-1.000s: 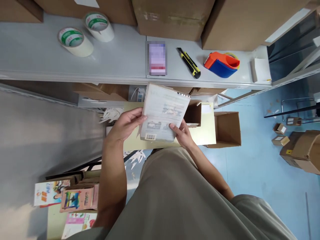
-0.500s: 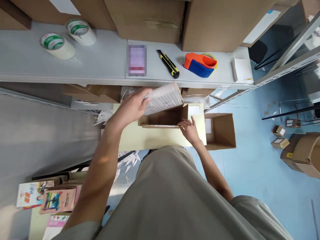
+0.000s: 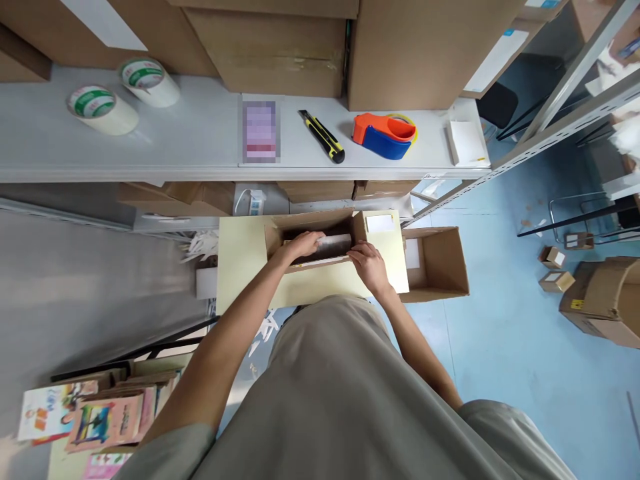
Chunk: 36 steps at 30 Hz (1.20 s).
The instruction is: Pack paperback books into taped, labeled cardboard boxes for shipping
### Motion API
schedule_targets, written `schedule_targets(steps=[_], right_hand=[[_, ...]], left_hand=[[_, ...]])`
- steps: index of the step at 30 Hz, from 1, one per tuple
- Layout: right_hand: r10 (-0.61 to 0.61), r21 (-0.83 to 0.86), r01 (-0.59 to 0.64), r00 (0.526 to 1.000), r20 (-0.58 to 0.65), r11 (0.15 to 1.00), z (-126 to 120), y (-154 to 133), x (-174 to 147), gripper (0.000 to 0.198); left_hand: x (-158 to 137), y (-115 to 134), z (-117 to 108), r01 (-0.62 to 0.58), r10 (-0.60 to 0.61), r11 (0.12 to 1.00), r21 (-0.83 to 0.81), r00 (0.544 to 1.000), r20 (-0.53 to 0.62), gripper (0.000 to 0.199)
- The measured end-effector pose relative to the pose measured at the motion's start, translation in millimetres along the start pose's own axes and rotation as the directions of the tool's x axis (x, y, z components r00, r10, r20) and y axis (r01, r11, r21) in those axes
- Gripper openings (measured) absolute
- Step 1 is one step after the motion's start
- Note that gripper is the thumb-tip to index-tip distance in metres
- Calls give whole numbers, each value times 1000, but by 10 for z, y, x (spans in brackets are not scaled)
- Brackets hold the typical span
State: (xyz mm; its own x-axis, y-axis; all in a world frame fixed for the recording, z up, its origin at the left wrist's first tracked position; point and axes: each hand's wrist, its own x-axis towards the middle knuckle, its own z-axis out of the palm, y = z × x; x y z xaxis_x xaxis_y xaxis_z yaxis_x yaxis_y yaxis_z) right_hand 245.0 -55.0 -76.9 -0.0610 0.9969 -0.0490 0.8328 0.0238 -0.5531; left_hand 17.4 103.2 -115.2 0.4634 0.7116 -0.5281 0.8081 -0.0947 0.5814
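Note:
An open cardboard box (image 3: pixel 310 220) stands on a pale yellow tabletop (image 3: pixel 240 267) in front of me. My left hand (image 3: pixel 303 245) reaches into it, closed on the end of a whitish, book-like block (image 3: pixel 336 245) with a pale upper edge. Most of that block sits below the rim, and its lower part is hidden. My right hand (image 3: pixel 369 265) grips the box's near right corner, its fingers curled over the edge. A white label (image 3: pixel 380 223) shows on the flap just right of the box.
Along the shelf (image 3: pixel 190 147) lie tape rolls (image 3: pixel 114 115), a yellow-black utility knife (image 3: pixel 323 137), an orange-blue tape dispenser (image 3: pixel 385 137) and white paper slips (image 3: pixel 467 143). Another open carton (image 3: pixel 443 263) stands at the right. Books (image 3: pixel 105 421) are piled lower left. Large cartons (image 3: pixel 280 53) line the back.
My left hand has lowered the whitish block from above the box down into it. My right hand has stayed at the box's corner. The view has shifted slightly.

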Motion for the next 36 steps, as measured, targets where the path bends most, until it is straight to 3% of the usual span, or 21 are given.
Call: schedule_targets(steps=[5, 8, 10, 13, 14, 17, 19, 20, 22, 25, 28, 30, 32, 34, 36], right_hand=[[3, -82, -4, 1000, -13, 997, -3, -51, 1, 33], [0, -74, -1, 1000, -15, 997, -19, -61, -15, 32], [-20, -40, 18, 999, -31, 999, -38, -56, -37, 28], [-61, 36, 65, 992, -107, 997, -67, -29, -71, 14], [-52, 67, 62, 988, -145, 996, -72, -16, -77, 18], [73, 206, -29, 975, -211, 978, -65, 12, -65, 67], [148, 310, -95, 977, -152, 946, -41, 6, -32, 93], [154, 344, -113, 983, -96, 932, -26, -4, -12, 99], [107, 353, -115, 993, 43, 929, 7, -27, 31, 102], [3, 252, -66, 970, 244, 965, 42, -18, 90, 100], [-10, 175, -46, 952, 307, 984, 44, 82, 160, 84], [51, 158, -93, 967, 249, 983, 41, 180, 235, 70], [162, 111, -178, 976, 144, 978, 49, 273, 347, 65], [261, 60, -264, 964, 57, 963, 69, 346, 490, 76], [298, 63, -301, 953, 47, 952, 90, 398, 640, 97]], left_hand=[[41, -94, 110, 19, -25, 997, 77, 997, 68, 44], [-99, -138, 95, -5, -3, 992, 122, 998, 59, 67], [-310, -173, 67, -86, 89, 982, 165, 996, -15, 81], [-767, -235, 61, -159, 208, 967, 198, 943, -260, 81], [-928, -257, 84, -137, 199, 972, 191, 911, -361, 83], [-1333, -321, 245, -5, 59, 996, 90, 793, -607, 106], [-1492, -360, 411, 60, -70, 997, -39, 744, -664, 125], [-1536, -378, 496, 66, -117, 993, -102, 741, -661, 130], [-1569, -413, 645, 13, -134, 980, -197, 779, -613, 132], [-1530, -465, 757, -118, -23, 962, -246, 864, -503, 129], [-1431, -517, 722, -121, -2, 960, -254, 900, -435, 132], [-1328, -552, 627, -64, -79, 960, -273, 873, -481, 133], [-1192, -597, 479, -23, -149, 962, -272, 790, -594, 136], [-1038, -657, 299, -21, -138, 976, -217, 710, -691, 137], [-902, -727, 126, -41, -71, 989, -140, 705, -705, 128]])
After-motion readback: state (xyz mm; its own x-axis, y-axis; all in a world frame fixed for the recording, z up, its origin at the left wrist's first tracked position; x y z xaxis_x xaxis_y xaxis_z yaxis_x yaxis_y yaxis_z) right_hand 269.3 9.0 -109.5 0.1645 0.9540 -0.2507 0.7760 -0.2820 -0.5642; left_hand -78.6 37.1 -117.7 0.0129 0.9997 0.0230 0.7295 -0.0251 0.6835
